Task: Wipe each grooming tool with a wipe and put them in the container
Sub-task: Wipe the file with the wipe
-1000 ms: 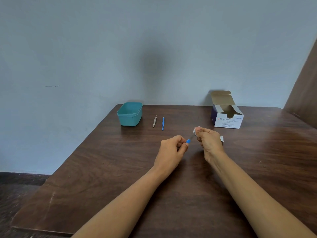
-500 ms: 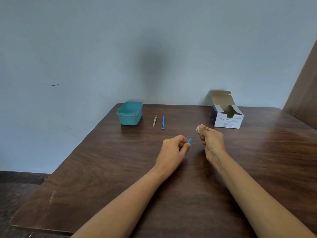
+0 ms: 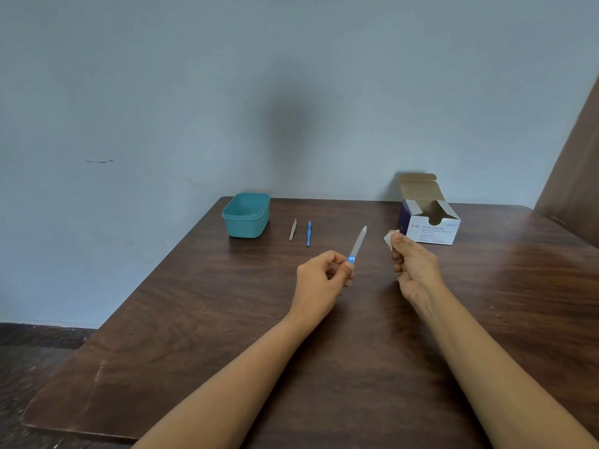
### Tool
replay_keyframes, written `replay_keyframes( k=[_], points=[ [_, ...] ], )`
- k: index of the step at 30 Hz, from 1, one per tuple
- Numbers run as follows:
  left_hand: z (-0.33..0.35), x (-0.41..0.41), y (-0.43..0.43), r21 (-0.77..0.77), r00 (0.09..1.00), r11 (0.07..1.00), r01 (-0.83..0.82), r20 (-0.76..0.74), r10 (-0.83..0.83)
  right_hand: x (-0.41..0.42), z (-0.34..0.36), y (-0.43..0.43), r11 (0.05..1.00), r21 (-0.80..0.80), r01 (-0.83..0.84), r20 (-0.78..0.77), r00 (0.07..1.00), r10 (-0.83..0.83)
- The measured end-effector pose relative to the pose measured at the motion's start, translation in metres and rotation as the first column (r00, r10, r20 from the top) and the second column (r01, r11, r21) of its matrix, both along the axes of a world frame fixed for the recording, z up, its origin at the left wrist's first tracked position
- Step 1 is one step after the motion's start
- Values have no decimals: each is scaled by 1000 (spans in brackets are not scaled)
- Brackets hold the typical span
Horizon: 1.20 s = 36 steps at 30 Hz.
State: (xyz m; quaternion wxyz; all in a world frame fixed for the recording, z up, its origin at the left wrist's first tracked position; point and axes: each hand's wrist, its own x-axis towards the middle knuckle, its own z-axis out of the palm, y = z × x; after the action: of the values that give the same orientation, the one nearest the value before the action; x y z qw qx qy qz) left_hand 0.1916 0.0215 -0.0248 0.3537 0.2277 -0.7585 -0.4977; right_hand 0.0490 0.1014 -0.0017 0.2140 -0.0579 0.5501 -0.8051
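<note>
Head view, desk [image 3: 356, 367] seen from the near side.

- Left hand [image 3: 321, 277]: fingers curled, pinching the blue handle of a nail file [image 3: 359, 243]. The blade is raised off the desk and tilts away toward the wall.
- Right hand [image 3: 413, 268]: fingertips pinching a small white wipe [image 3: 388, 238]. The wipe is just beside the blade tip but not touching it.
- Progress, as judged: the file is the tool being worked on. I cannot tell whether it has been fully wiped.
- The tweezers [image 3: 293, 230] and a slim blue tool [image 3: 309, 233] lie side by side on the desk, apart from each other, neither yet in the container.
- Teal container [image 3: 248, 225]: open-topped, and no tool shows inside from this angle. So nothing appears stowed, and all three tools remain to go in.
- Edges: the container sits at the far left corner, close to the desk's left and back edges and the wall. A nudge from the right could push it toward the drop.
- Alcohol swab box [image 3: 431, 226]: flap up, far right, just behind the right hand.
- Room: bare wood lies between and around the forearms. A straight reach from the left hand to the container passes above the two lying tools, so the file needs to be carried high.
</note>
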Motion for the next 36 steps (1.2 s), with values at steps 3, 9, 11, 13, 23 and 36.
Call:
replay_keyframes(
  k=[3,9,11,13,23,36],
  points=[
    [2,1,-2,168,997,986,21,-74,-9,10,0,-2,992,16,-122,-7,992,123],
    [3,1,-3,313,991,947,75,-132,-34,32,-3,-6,960,67,-271,-127,952,278],
    [3,1,-3,320,988,943,87,-148,-41,34,-4,-6,957,71,-282,-133,948,290],
    [3,2,-3,322,985,943,86,-170,-32,34,-5,-7,955,60,-291,-124,947,296],
    [3,1,-5,302,982,952,54,-188,4,36,-9,-10,939,97,-331,-118,933,341],
    [1,3,-3,97,998,995,24,-56,-18,44,-1,-8,957,90,-275,-173,942,287]
  ],
)
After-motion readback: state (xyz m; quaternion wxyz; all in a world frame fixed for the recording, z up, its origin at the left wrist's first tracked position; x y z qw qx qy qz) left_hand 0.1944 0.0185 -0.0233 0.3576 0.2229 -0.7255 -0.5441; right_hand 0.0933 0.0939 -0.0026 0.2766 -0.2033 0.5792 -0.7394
